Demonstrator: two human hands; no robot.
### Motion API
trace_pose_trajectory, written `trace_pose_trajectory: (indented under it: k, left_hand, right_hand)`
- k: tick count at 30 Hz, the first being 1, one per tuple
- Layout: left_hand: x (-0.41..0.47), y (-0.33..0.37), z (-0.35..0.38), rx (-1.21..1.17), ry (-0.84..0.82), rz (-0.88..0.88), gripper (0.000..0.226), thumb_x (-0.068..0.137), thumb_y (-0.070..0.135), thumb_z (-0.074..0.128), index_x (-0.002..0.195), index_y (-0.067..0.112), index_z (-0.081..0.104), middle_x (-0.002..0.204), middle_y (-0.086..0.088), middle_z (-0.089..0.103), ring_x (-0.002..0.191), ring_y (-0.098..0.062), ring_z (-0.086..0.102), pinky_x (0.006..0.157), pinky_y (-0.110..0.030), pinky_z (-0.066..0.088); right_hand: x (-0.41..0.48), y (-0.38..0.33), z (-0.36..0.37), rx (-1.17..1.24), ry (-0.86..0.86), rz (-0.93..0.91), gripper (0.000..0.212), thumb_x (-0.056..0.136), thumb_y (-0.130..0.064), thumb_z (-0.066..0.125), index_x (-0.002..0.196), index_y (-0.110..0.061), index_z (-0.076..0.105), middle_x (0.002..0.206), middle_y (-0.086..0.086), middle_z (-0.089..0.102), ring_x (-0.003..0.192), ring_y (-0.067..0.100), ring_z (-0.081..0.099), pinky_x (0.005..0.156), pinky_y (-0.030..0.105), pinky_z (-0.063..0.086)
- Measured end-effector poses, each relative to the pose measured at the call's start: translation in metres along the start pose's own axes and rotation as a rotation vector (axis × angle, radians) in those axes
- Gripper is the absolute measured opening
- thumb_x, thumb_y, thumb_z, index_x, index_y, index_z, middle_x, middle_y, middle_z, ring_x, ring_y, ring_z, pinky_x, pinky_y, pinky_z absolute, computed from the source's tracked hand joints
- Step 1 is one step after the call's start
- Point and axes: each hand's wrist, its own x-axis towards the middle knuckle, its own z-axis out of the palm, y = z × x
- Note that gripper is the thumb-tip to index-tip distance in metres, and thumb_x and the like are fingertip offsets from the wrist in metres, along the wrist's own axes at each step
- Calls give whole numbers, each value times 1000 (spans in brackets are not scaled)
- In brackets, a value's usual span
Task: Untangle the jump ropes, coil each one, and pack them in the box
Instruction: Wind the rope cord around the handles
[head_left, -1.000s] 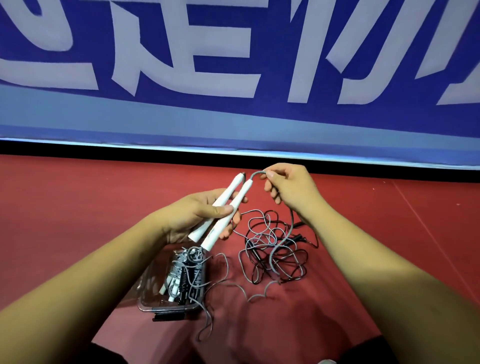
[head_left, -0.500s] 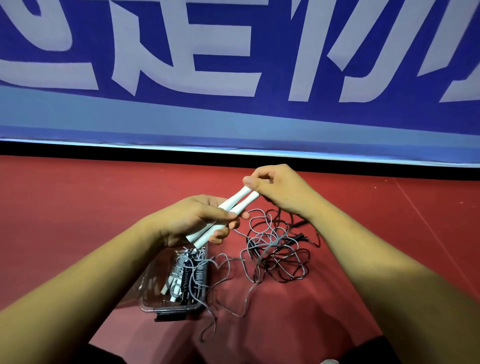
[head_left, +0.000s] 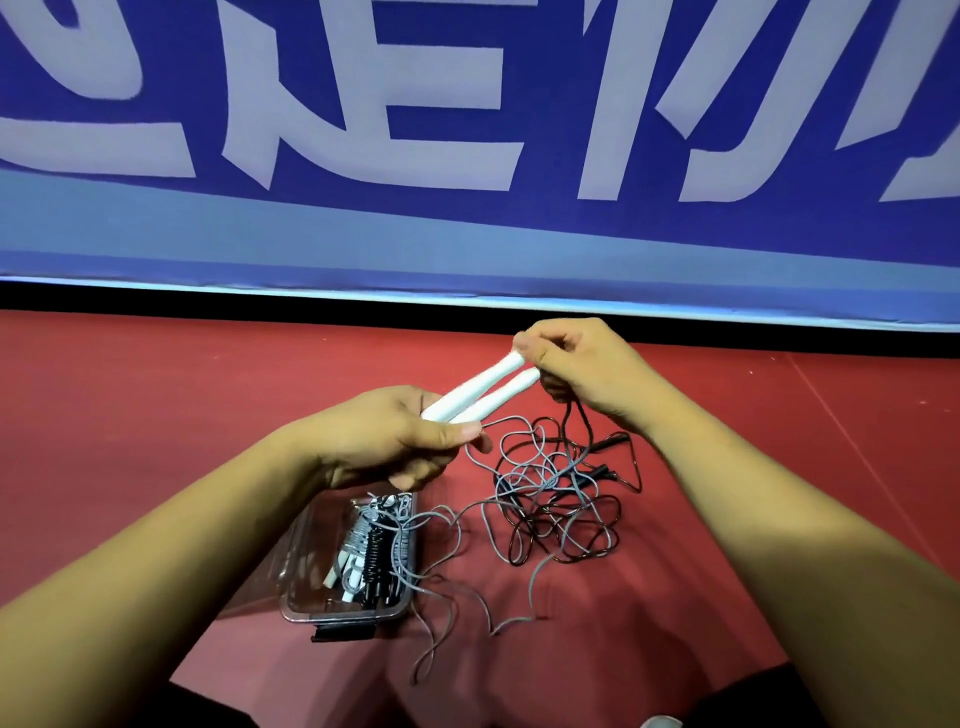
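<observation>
— Jump rope handles (head_left: 483, 392), the white pair, are up off the floor (head_left: 156, 415). The left grip (head_left: 395, 441) is curled round their near ends, and the right grip (head_left: 582, 369) pinches the far tips where the cord comes out.
— How will it handle?
— Light, I'd say. The handles look stiff and smooth, good to hold. The grey cord (head_left: 532, 587) is thin, limp and springy, likely to kink. Best to hold both handles together and wind from there.
— And the rest of it?
— Cord drops from under the right grip into the tangle (head_left: 556, 499) on the floor, well short of the far edge by the blue banner (head_left: 467, 234). A black rope (head_left: 610, 443) is looped through the same heap, and that is what could snag.
— The box?
— A clear box (head_left: 298, 571) sits just left of the tangle, below the left grip. Coiled ropes (head_left: 374, 545) already lie in its right half, and a grey strand trails over its rim.
</observation>
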Motion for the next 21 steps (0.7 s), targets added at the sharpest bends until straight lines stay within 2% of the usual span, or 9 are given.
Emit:
trace_pose_trajectory:
  k: [2,5,7,9,11,13,16,19,21]
  left_hand:
    - [3,6,-4,-159,93,105,12,87,13,68,88,6,58,53,1,31,41,-8,25,36,-17,20]
    - [8,16,-23,-500,219,275,11,88,11,55,83,14,46,54,6,27,41,-4,24,37,-14,22]
    - [10,17,-28,-590,302,342,9,88,11,54,84,14,46,55,4,33,45,-7,32,43,-16,30]
    - [15,14,-28,-653,410,338,9,89,13,57,85,15,49,60,1,43,57,-12,45,51,-22,47]
    - [18,11,-31,-721,534,293,7,93,17,59,89,15,54,75,-8,57,78,-23,59,66,-41,61]
    - [20,11,-35,-804,582,267,8,99,20,53,94,13,54,97,-22,63,95,-36,66,70,-56,59]
    - [22,10,-37,-880,578,349,9,103,19,47,107,12,52,112,-26,68,97,-36,72,68,-53,61]
    - [25,9,-31,-857,600,422,17,103,16,46,120,15,51,109,-12,73,104,-27,71,86,-49,57]
    - [26,10,-27,-878,539,392,26,105,25,42,118,9,58,109,-6,74,116,-23,64,95,-44,52]
  right_hand:
    - [5,0,1,158,42,24,27,103,-17,45,82,-3,54,49,-3,29,44,13,23,46,25,22]
    - [11,4,12,99,90,42,27,104,-13,40,82,-8,54,51,-4,35,45,12,37,49,22,36]
    - [10,5,25,130,51,97,27,105,-12,38,85,-8,56,55,-1,39,50,16,47,54,23,45]
    - [7,7,41,221,-44,183,24,105,-13,38,92,-8,58,60,1,43,54,19,53,59,28,49]
    - [3,10,57,306,-131,284,24,105,-15,39,98,-9,61,62,2,47,51,18,50,55,29,41]
    - [-1,13,69,332,-184,337,25,105,-16,38,101,-9,62,62,4,45,44,14,39,50,26,29]
    - [-5,14,80,365,-211,391,26,106,-18,36,106,-6,60,62,4,42,41,10,28,47,20,21]
    - [-8,10,89,287,-211,386,29,106,-19,36,105,-4,60,60,5,43,40,10,29,46,20,21]
    - [-8,7,94,194,-200,362,29,105,-18,37,104,-2,61,59,6,44,38,10,32,43,20,25]
